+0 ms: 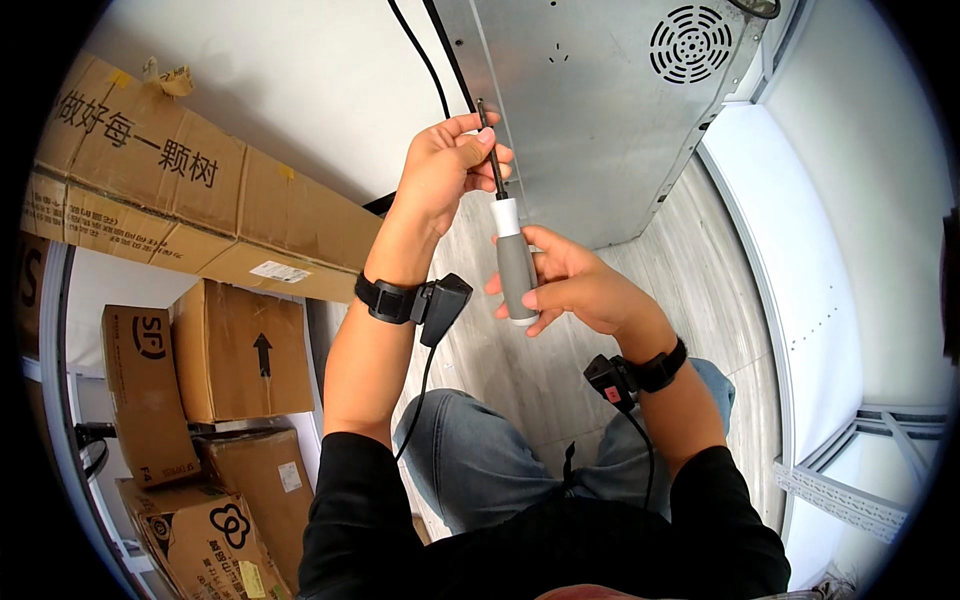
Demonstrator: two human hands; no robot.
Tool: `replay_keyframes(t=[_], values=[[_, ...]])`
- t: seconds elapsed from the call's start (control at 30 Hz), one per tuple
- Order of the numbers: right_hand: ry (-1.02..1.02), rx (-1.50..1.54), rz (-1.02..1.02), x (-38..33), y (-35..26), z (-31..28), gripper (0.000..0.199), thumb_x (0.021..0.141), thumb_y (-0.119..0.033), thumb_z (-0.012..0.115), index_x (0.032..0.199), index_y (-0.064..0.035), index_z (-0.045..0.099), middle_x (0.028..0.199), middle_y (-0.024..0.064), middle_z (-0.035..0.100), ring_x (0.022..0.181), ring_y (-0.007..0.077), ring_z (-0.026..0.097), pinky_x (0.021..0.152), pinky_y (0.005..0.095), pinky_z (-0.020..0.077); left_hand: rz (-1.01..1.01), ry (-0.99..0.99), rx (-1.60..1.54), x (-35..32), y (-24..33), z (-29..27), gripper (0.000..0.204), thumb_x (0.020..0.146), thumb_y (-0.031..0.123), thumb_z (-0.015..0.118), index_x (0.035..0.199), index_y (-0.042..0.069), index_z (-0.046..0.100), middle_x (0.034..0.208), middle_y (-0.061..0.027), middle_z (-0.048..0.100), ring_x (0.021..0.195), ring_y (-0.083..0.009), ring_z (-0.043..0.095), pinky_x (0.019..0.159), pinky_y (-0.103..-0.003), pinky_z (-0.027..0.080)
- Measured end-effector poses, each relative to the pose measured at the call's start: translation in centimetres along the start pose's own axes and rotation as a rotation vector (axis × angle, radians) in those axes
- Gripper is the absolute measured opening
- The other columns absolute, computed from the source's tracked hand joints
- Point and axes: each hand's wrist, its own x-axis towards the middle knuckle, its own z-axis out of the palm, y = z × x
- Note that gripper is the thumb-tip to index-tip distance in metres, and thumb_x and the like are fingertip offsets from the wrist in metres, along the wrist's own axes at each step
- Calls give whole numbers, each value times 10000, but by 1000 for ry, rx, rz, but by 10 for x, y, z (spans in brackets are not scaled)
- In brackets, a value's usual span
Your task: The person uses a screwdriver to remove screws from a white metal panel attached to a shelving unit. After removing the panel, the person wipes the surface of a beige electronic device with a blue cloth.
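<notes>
Between my two hands is a screwdriver (516, 268) with a grey and white handle, its dark shaft pointing away from me. My left hand (452, 165) pinches the shaft near its tip. My right hand (578, 285) has its fingers round the handle. Just beyond the tip stands a grey sheet-metal panel (590, 130) with a round vent and small holes along its edges. Whether the tip touches the panel or sits on a screw is too small to tell.
A long cardboard box (200, 185) lies at the left, with several more cartons (250, 350) below it. A black cable (420, 55) runs down the white wall beside the panel. White metal frame parts (860, 470) lean at the right, above the wood-look floor (690, 260).
</notes>
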Motion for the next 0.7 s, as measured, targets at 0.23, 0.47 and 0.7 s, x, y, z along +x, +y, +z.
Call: replay_keyframes(t=[0.23,0.47,0.7], values=[[146,-283,-25,11,18,-5,525,744,-157,756,1150,35,483,866,57,580,711,113,587,567,265,510,15,48,53,-3,3,8,247,927,170,579,1116,10,568,818,-62,666,641,-115,635,531,-211,474],[135,-231,-20,10,12,-1,553,735,-182,760,1160,11,465,925,76,600,737,123,599,577,261,508,14,87,105,0,0,8,226,925,159,578,1105,23,581,803,-50,661,631,-120,636,520,-218,473],[-14,-40,-25,6,14,-10,624,770,-144,730,1298,-18,422,975,72,609,794,132,617,602,259,517,0,72,-19,-3,7,10,217,919,98,549,1091,-33,560,815,-106,663,626,-150,653,506,-235,497]])
